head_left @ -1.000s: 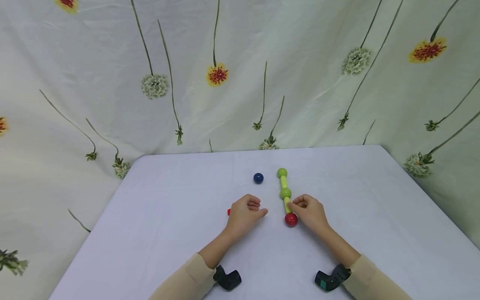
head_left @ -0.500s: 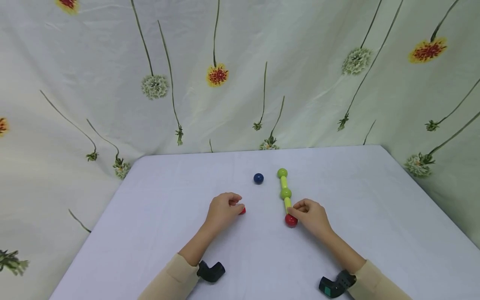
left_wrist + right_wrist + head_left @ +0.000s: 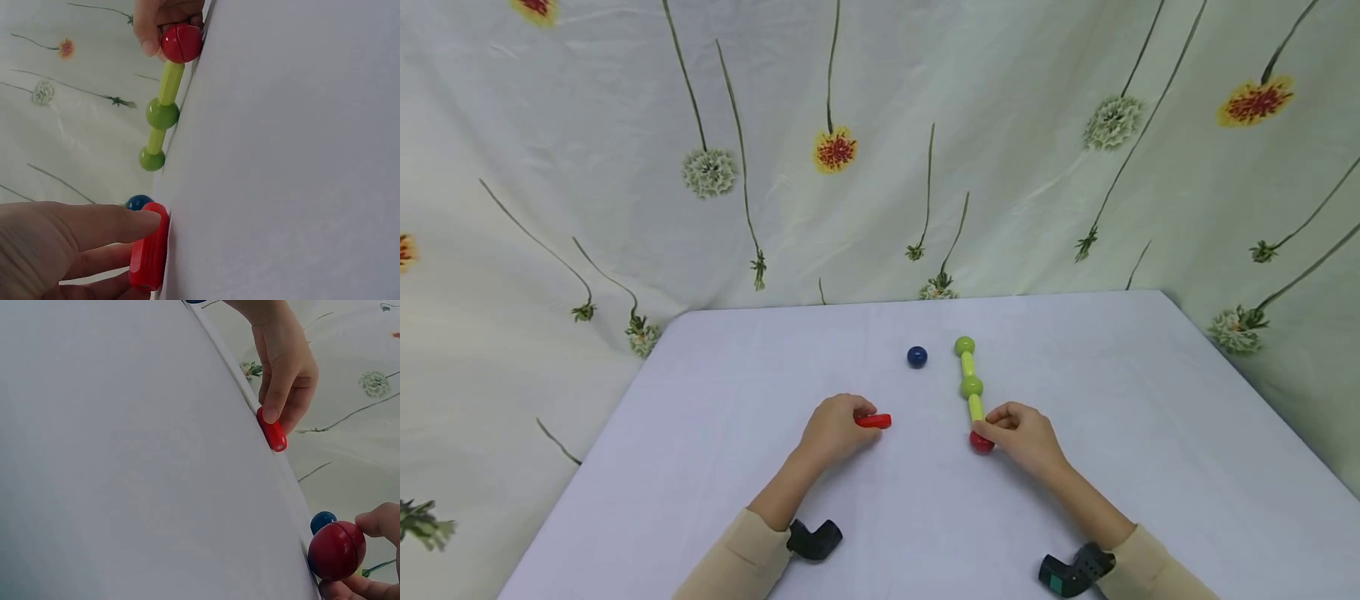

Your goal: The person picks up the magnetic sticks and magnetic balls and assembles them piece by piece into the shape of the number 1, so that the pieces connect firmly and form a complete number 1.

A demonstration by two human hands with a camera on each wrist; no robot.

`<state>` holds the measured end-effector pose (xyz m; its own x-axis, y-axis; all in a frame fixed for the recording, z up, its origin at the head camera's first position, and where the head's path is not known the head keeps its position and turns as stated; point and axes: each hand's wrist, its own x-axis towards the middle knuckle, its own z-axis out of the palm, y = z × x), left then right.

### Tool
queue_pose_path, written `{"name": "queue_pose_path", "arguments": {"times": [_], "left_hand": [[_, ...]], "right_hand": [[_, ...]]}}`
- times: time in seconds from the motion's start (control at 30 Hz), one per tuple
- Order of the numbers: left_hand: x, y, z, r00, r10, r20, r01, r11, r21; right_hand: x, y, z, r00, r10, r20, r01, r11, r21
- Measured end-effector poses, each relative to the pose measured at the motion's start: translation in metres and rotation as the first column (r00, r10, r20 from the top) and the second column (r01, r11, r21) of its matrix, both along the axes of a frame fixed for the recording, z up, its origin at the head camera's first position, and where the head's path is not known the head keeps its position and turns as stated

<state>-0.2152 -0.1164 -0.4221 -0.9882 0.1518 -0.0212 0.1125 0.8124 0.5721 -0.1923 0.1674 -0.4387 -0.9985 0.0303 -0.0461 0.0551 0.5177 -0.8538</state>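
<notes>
My left hand (image 3: 833, 432) pinches a short red rod (image 3: 878, 422) between thumb and fingers, low over the white table. The left wrist view has the thumb lying along that rod (image 3: 149, 257). To the right, a chain runs away from me: a red ball (image 3: 981, 442) at the near end, then a yellow-green rod (image 3: 975, 407), a green ball (image 3: 972, 387), a second yellow-green rod (image 3: 967, 365) and another green ball (image 3: 965, 345). My right hand (image 3: 1024, 437) holds the red ball, thumb on one side and fingers on the other in the right wrist view.
A dark blue ball (image 3: 917, 357) sits beyond both hands, left of the chain. The white-covered table (image 3: 737, 375) ends at a flower-printed curtain (image 3: 880, 208) behind. Each wrist wears a black camera mount (image 3: 815, 540).
My left hand has moved left and closed its fingers on the red rod. My right hand has slid slightly nearer, from the near yellow-green rod to the red ball.
</notes>
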Motion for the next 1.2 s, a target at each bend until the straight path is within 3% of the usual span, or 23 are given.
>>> {"name": "queue_pose_path", "arguments": {"times": [0.3, 0.7, 0.97, 1.2], "left_hand": [[0.002, -0.001, 0.000, 1.000, -0.008, -0.019, 0.008, 1.000, 0.030], [0.004, -0.001, 0.000, 1.000, -0.019, 0.008, 0.018, 0.995, 0.100], [0.003, 0.002, -0.003, 0.999, -0.032, 0.042, 0.021, 0.968, 0.252], [0.011, 0.013, -0.003, 0.990, -0.086, 0.113, 0.043, 0.939, 0.340]], "right_hand": [[0.001, 0.000, -0.001, 0.999, 0.022, 0.036, -0.021, 1.000, -0.023], [0.002, -0.001, -0.001, 1.000, 0.019, 0.014, -0.019, 1.000, -0.009], [0.002, 0.000, -0.002, 1.000, 0.013, 0.009, -0.013, 1.000, -0.010], [0.001, 0.001, -0.004, 1.000, 0.018, 0.009, -0.018, 1.000, -0.011]]}}
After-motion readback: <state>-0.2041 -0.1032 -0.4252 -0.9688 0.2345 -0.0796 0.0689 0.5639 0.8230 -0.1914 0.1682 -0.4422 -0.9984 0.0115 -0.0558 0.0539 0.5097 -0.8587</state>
